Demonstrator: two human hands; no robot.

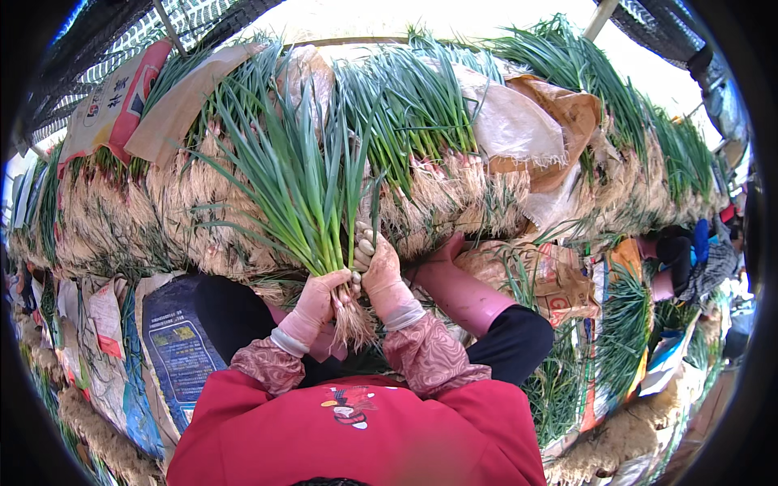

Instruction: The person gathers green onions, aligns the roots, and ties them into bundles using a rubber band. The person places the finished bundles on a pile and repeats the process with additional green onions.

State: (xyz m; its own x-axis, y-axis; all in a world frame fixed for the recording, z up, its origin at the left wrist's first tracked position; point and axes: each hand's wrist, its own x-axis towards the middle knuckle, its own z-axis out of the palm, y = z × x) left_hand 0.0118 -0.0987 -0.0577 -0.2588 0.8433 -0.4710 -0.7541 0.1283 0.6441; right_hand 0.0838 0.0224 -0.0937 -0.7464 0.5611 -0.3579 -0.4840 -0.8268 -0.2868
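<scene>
A bunch of green-leaved allium plants (322,212), with pinkish bulbs and pale hanging roots, stands upright before my chest. My left hand (319,297), in a soiled pale glove, is closed around the stems just above the bulbs. To the right of the bunch is my right hand (377,261), gloved too, its fingers curled beside the stems; a thin green leaf rises from them. Whether it grips that leaf is hard to tell. Ahead lies a long heap of similar plants (419,133), roots towards me and leaves away.
Woven sacks (516,115) partly cover the heap. Close by are my knees and pink boots (462,285). A blue printed sack (179,346) lies at left, loose green leaves (556,383) at right. Another person's dark-clothed leg (674,252) shows at far right. Netting (121,67) hangs at upper left.
</scene>
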